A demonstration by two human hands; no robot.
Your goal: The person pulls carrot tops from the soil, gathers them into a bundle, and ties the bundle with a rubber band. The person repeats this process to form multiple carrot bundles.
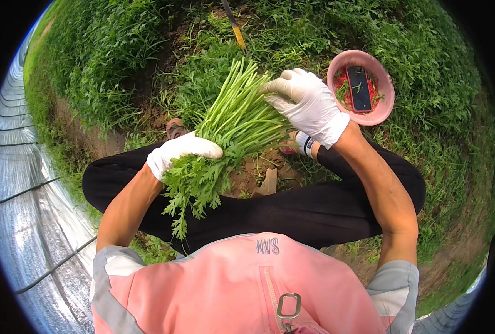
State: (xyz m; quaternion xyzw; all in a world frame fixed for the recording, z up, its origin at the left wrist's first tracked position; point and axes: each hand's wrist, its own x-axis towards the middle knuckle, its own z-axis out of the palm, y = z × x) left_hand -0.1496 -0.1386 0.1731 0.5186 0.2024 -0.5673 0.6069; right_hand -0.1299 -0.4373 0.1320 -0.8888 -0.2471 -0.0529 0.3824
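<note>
A thick bunch of leafy greens point(225, 125) lies across my left hand point(183, 153), which wears a white glove and is closed round it, thumb on top. The pale green cut stems fan out to the far right, while feathery leaves hang down toward my lap. At the right side of the stem ends is my right hand point(306, 106), also in a white glove. Its fingers are bent and pinch at the outer stems; the fingertips are partly hidden.
A pink bowl point(387, 103) at the right holds a dark phone point(360, 89) on something red with plant scraps. Beyond the bunch, a thin tool with a yellow and black handle point(237, 34) stands among the plants. Dense greens point(108, 61) grow around; plastic sheeting point(36, 222) lines the left.
</note>
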